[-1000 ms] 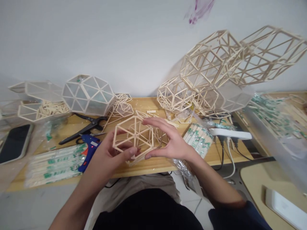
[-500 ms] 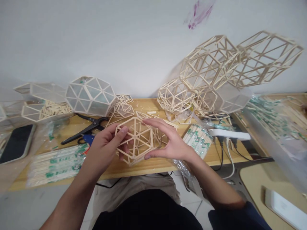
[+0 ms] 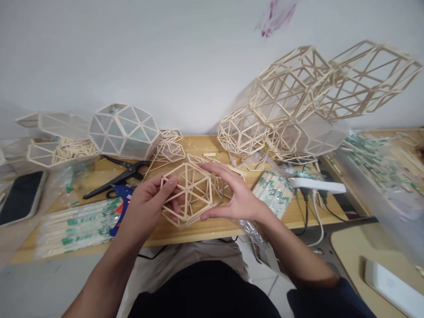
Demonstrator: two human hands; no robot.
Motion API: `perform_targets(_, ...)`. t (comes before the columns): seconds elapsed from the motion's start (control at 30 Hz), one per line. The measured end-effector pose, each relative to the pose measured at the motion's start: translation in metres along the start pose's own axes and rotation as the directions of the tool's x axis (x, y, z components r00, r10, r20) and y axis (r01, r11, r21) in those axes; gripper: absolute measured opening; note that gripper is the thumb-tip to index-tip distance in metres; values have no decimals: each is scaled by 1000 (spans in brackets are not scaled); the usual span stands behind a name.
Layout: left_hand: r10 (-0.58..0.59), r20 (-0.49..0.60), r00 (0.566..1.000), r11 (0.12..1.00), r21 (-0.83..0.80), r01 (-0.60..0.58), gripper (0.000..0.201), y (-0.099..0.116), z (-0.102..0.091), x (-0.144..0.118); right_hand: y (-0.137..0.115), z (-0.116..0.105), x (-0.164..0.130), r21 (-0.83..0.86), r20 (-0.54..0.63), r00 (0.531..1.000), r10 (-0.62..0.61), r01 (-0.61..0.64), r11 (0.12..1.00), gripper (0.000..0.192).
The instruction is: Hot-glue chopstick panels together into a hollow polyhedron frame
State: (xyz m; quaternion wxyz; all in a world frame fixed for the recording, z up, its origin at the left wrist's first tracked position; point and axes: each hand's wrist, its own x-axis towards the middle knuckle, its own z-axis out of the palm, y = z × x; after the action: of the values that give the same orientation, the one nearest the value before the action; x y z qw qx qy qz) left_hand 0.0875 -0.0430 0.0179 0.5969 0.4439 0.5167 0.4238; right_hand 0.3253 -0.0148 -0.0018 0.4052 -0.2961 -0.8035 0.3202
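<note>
Between my hands, above the front edge of the wooden desk [image 3: 225, 227], is a faceted wooden stick frame [image 3: 188, 191] made of triangles. My left hand [image 3: 155, 198] pinches its left side, thumb in front and fingers curled behind and inside. My right hand [image 3: 235, 194] curves round its right side, thumb low and fingers on top, gripping it. Just left of my left hand, partly hidden by it, lies a blue glue gun [image 3: 123, 207]. Black scissors-like cutters [image 3: 121, 176] rest behind that.
Packs of wrapped chopsticks lie left [image 3: 79, 227] and right [image 3: 273, 194]. A covered polyhedron [image 3: 124, 132] stands at back left; tall joined stick frames [image 3: 291, 88] lean by the wall at right. A phone [image 3: 23, 196], a power strip [image 3: 318, 185] with cables, and a plastic bin [image 3: 380, 190] flank the desk.
Both hands keep hold of the stick frame, which has shifted very slightly right. My left forearm has moved a little right, showing more of the blue glue gun.
</note>
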Motion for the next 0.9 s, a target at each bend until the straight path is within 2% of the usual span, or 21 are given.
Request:
perform_targets(0.43, 10, 28, 1000, 999, 49, -11, 39, 1, 1, -1, 0, 1, 1, -59, 23, 998, -53, 54, 997, 109)
perform_targets(0.73, 43, 16, 999, 993, 106, -45, 38, 5, 2, -2, -3, 3, 1, -79, 35, 999, 11, -8, 997, 108)
perform_targets(0.9, 50, 30, 998, 992, 114, -53, 39, 5, 2, -1, -2, 3, 1, -74, 31, 999, -10, 12, 997, 106)
